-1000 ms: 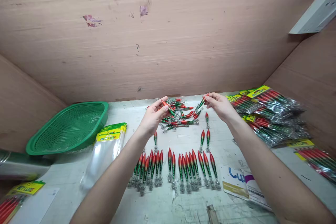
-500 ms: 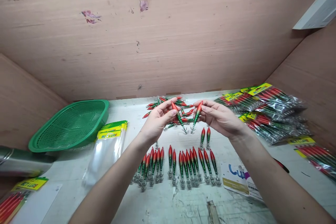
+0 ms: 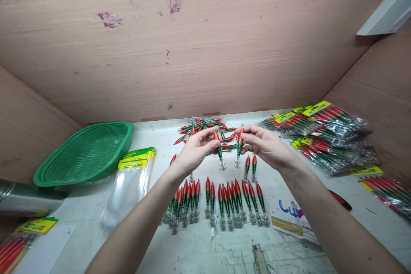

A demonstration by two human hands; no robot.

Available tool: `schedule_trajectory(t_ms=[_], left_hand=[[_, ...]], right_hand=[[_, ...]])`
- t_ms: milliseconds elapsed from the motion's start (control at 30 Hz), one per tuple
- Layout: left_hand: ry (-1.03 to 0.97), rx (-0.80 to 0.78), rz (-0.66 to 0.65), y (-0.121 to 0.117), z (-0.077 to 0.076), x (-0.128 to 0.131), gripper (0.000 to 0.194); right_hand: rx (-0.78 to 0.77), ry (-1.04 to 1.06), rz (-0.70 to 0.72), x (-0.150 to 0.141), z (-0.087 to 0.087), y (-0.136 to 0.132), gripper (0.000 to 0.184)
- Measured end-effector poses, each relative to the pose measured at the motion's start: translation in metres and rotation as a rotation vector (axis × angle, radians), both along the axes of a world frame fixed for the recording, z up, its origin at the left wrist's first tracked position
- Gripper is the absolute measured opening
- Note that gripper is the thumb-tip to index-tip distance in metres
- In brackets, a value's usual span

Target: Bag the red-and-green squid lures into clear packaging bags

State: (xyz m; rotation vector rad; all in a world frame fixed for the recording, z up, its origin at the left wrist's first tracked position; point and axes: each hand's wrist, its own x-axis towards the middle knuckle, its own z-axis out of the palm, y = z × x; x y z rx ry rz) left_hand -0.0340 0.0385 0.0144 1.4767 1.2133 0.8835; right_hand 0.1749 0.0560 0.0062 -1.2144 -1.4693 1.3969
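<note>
Between the thumb and fingers of my left hand (image 3: 197, 147) is a red and green squid jig (image 3: 218, 147), its hooked end pointing down. My right hand (image 3: 265, 145) pinches a second squid jig (image 3: 239, 145), also hooks down, close beside the first but apart from it. Behind both hands lies a loose pile of squid jigs (image 3: 205, 124), partly covered by my fingers. In front of them, a row of squid jigs (image 3: 229, 201) lies side by side on the table, with hooks toward me. Two more squid jigs (image 3: 250, 167) lie just below my right hand.
At left are a green plastic basket (image 3: 83, 154), a stack of clear header bags (image 3: 128, 192) and a metal cylinder (image 3: 28, 197). Filled lure packets (image 3: 337, 137) are heaped at right. A printed card (image 3: 289, 220) lies by my right forearm. Wooden panels (image 3: 205, 51) wall the table.
Both hands have dipped slightly toward the table, still holding their squid jigs. The two jigs now hang more upright and nearly parallel, where before their hooked ends leaned together.
</note>
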Motion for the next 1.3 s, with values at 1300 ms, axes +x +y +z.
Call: schedule_trajectory(t_ms=[1300], left_hand=[[0.817,0.335,-0.225,0.086,-0.052,0.072,0.03]], right_hand=[[-0.162,-0.348,-0.348,0.062,-0.049,0.046,0.022]])
